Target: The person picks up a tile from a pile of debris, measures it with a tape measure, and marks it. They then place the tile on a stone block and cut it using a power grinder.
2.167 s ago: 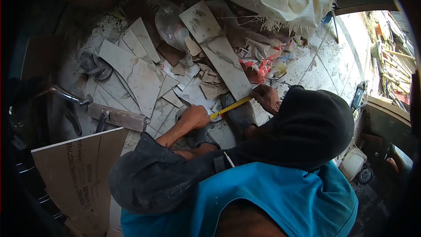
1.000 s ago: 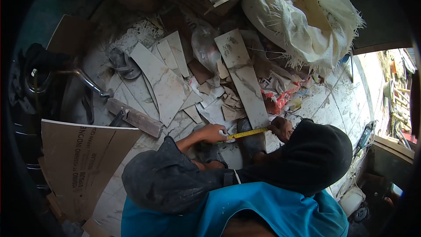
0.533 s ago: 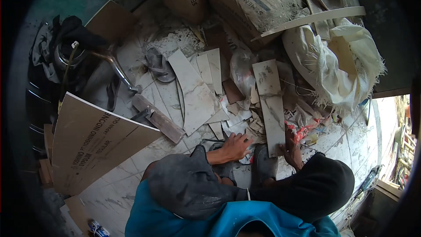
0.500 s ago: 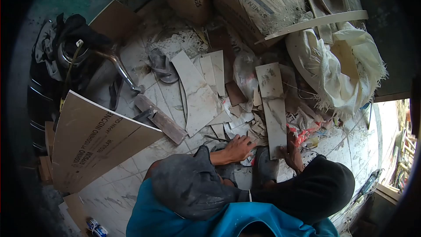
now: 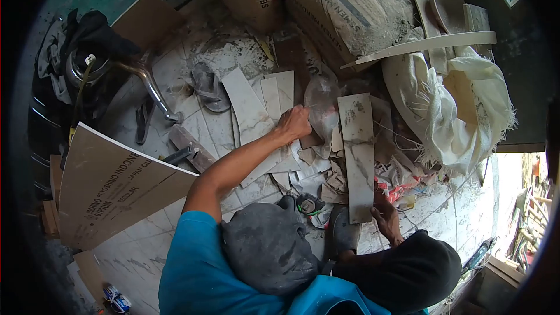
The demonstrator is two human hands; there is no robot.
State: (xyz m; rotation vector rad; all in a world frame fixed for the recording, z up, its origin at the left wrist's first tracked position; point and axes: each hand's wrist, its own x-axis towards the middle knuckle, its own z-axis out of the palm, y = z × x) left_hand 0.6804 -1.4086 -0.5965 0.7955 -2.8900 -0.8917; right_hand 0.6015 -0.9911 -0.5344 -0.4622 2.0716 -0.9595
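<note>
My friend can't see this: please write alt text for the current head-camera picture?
A person in a blue top crouches on a cluttered tiled floor, left hand stretched out among pale tile pieces, right hand by the edge of a long marbled strip. Sacks sit beyond.

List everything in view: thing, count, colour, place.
Tile strip: 1, marbled white, right of centre
Tile offcuts: several, white, left of strip
Plastic bag: 1, clear, between offcuts and strip
Paper scraps: several, brown and white, below bag
Torn packaging: some, red, right of strip
Gypsum board: 1, brown, lower left
Cement sacks: at least 2, brown, top
Woven sack: 1, white, upper right
Bowl: 1, brown, top right
Sandal: 1, grey, left of offcuts
Chrome pipe: 1, silver, left
Left hand: 1, bare, over offcuts
Right hand: 1, bare, beside strip's near end
Sleeve: 1, blue, bottom
</note>
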